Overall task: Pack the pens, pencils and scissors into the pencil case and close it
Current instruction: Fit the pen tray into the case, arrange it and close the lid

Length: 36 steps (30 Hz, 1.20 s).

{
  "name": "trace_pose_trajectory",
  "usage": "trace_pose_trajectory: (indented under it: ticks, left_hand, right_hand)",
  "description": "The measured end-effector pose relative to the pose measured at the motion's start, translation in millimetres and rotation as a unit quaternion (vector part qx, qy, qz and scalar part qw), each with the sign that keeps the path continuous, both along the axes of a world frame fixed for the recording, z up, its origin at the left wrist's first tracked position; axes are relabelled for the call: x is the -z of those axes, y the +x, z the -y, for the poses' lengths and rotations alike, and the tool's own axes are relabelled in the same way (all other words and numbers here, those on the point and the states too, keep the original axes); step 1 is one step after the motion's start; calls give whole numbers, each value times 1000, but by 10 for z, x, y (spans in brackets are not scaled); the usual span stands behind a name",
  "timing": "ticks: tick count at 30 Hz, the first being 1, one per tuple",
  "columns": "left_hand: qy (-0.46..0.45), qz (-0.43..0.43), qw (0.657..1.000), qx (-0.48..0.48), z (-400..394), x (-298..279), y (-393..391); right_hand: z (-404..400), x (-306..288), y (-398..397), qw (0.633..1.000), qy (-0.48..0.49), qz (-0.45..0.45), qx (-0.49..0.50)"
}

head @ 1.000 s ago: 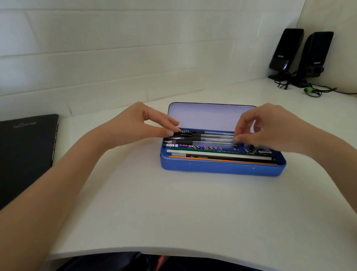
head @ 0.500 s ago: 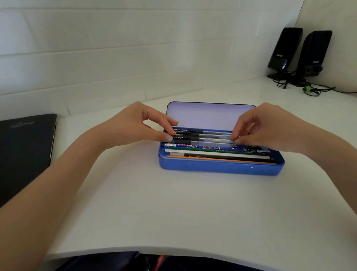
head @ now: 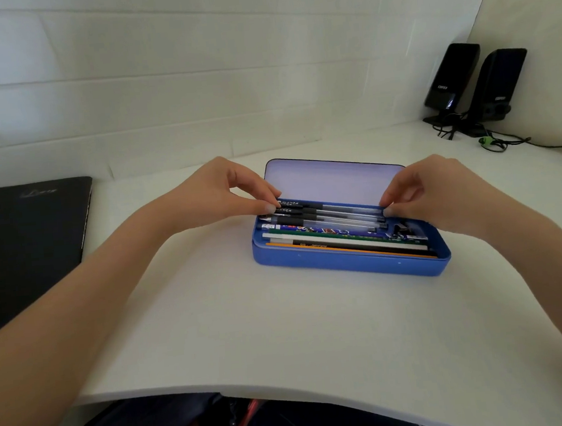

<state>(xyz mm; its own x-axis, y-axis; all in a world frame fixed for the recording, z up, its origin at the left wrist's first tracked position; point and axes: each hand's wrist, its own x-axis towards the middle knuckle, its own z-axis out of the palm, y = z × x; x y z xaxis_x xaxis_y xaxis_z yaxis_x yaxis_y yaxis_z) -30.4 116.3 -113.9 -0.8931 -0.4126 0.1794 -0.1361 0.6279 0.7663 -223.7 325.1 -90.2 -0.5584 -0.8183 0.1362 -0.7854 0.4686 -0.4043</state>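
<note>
A blue pencil case lies open on the white desk, its lid tilted up at the back. Inside at the rear lie several clear pens with black grips. In front of them lie several pencils, one green, one patterned blue, one orange. A black scissors handle shows at the case's right end. My left hand pinches the pens' left ends with thumb and fingers. My right hand pinches the pens' right ends.
A closed black laptop lies at the left of the desk. Two black speakers with cables stand in the back right corner. The desk's front edge curves across the bottom, with dark bags below it.
Both hands have spread outward along the pens: the right hand slid from mid-case toward the right end. The pens lie lower in the case.
</note>
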Motion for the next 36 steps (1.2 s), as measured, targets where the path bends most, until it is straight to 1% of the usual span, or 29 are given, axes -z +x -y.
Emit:
trace_pose_trajectory:
  ticks: [2, 6, 10, 13, 15, 18, 25, 28, 31, 34, 36]
  left_hand:
    - [-1, -1, 1000, -1, -1, 6, -3]
    - [-5, -1, 1000, -4, -1, 2, -5]
    - [-7, 1, 1000, -2, 0, 1, 0]
    - [-1, -2, 1000, -3, 2, -7, 12]
    - [-3, -10, 1000, -9, 3, -18, 17]
    - [-6, -25, 1000, -15, -5, -39, 19]
    - [-3, -23, 1000, 0, -41, -52, 18]
    - [-9, -18, 1000, -5, -37, -33, 10]
    - [-7, -19, 1000, -6, -28, -28, 4]
    - [-3, -11, 1000, 10, -36, -12, -15]
    - [3, 2, 1000, 21, -32, 9, -28]
  right_hand:
    - [7, 3, 16, 1000, 1, 2, 5]
    - [2, 7, 28, 999, -30, 11, 13]
    - [-10, -11, 32, 999, -39, 28, -2]
    - [-45, -55, 9, 999, -33, 16, -28]
    - [-96, -110, 6, 998, -6, 32, -60]
    - [-171, -177, -5, 993, 69, 48, -88]
    - [-344, -281, -144, 981, 188, 13, -44]
    - [-338, -257, -194, 978, 205, 6, -34]
    - [-370, -294, -208, 975, 214, 27, -45]
    - [-373, -283, -180, 966, 253, 40, -48]
    - [-332, -237, -164, 964, 259, 40, -36]
